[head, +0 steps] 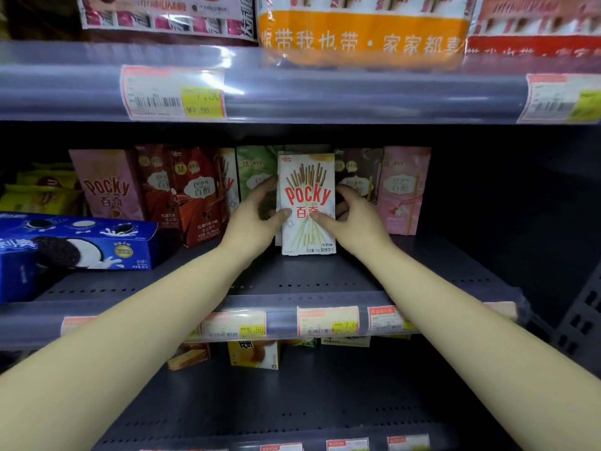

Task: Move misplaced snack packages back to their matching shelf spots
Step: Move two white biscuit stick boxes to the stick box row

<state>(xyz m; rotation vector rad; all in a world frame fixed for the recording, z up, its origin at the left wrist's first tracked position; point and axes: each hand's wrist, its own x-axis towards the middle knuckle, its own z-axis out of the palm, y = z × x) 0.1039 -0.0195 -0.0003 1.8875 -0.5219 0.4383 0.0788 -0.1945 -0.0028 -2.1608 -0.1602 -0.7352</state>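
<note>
Head view: both hands [307, 216] hold white Pocky box [307, 177] upright (grey shelf [325, 275]).

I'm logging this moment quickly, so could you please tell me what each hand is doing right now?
Left hand: grips the left edge of the white Pocky box.
Right hand: grips the same box's right edge.

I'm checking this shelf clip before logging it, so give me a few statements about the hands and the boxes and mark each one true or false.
1. Both hands grip the white Pocky box: left hand, right hand. True.
2. The white box lies flat. False: it stands upright.
3. A blue Oreo box lies at the left. True.
4. The pink Pocky box stands at the row's right end. False: it is at the left end.
</note>
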